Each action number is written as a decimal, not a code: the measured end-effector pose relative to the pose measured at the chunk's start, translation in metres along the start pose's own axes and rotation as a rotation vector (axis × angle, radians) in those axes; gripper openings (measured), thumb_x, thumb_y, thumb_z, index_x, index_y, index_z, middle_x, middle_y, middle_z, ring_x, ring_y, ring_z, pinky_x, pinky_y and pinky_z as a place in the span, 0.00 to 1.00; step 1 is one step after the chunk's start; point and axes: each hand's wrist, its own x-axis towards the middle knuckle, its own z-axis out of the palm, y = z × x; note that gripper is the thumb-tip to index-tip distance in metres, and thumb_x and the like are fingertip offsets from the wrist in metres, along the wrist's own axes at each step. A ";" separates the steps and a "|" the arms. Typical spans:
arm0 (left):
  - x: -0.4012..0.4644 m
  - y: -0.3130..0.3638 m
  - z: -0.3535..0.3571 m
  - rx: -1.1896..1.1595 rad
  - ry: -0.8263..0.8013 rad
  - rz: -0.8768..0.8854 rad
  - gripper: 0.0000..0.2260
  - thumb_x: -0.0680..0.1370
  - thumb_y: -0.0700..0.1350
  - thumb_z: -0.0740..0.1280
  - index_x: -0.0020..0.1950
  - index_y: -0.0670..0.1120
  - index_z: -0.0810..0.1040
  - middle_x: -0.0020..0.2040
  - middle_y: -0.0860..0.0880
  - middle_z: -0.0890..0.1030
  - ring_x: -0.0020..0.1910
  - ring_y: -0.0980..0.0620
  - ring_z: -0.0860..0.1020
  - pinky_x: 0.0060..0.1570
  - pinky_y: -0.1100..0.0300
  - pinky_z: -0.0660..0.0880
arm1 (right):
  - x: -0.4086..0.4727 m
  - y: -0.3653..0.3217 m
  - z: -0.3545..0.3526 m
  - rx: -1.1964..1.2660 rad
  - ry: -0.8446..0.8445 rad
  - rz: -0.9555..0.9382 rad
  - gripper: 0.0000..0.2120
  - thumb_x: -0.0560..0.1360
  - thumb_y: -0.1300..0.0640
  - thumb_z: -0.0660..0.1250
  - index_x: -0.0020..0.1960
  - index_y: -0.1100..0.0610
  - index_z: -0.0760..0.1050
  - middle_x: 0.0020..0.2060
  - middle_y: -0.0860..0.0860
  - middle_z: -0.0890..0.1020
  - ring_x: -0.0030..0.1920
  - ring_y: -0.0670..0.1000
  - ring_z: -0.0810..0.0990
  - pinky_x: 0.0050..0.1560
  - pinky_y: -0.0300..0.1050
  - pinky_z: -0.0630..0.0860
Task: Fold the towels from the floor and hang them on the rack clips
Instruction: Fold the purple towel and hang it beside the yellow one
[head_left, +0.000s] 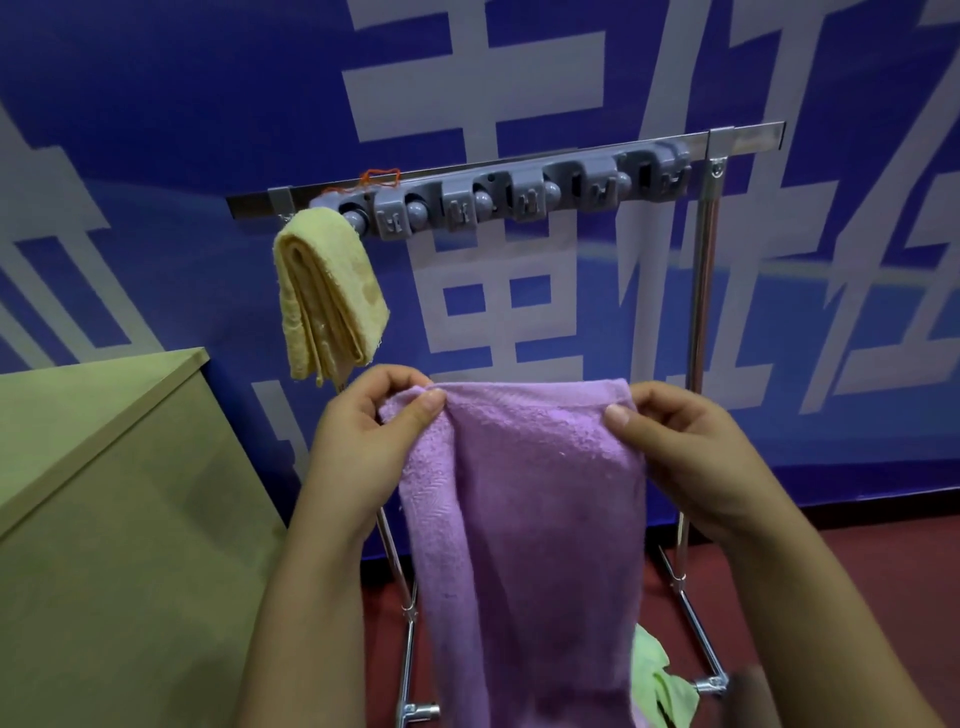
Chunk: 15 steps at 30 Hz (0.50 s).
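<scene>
A purple towel (524, 519) hangs lengthwise in front of me, held up by its top edge. My left hand (363, 441) pinches the top left corner and my right hand (691, 447) pinches the top right corner. Behind it stands a metal rack (701, 322) with a grey strip of clips (498, 200) along its top bar. A folded yellow towel (327, 296) hangs from the leftmost clip. A light green towel (660, 680) lies on the floor by the rack's right foot, partly hidden by the purple towel.
A beige wooden cabinet (104, 519) stands at the left, close to my left arm. A blue wall banner with large pale characters (519, 78) is right behind the rack. The floor (831, 566) is dark red.
</scene>
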 end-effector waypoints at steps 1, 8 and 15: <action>0.000 -0.001 0.001 -0.006 -0.008 -0.001 0.07 0.74 0.39 0.70 0.38 0.51 0.79 0.36 0.58 0.81 0.36 0.64 0.78 0.36 0.72 0.73 | 0.000 -0.002 0.002 0.073 -0.022 0.012 0.06 0.63 0.54 0.77 0.37 0.54 0.82 0.31 0.50 0.81 0.32 0.45 0.79 0.34 0.36 0.76; 0.003 -0.032 0.005 0.137 0.043 -0.154 0.05 0.74 0.42 0.71 0.47 0.51 0.80 0.43 0.52 0.82 0.44 0.54 0.80 0.46 0.59 0.76 | 0.017 0.019 0.014 0.275 0.240 0.220 0.06 0.75 0.61 0.65 0.39 0.59 0.75 0.27 0.50 0.80 0.29 0.45 0.78 0.29 0.36 0.76; -0.006 -0.044 -0.001 -0.127 0.172 -0.399 0.04 0.76 0.40 0.68 0.43 0.48 0.79 0.39 0.49 0.79 0.38 0.53 0.76 0.33 0.63 0.73 | 0.025 0.044 0.005 0.282 0.558 0.207 0.07 0.78 0.62 0.62 0.41 0.58 0.75 0.35 0.54 0.79 0.30 0.45 0.80 0.29 0.37 0.76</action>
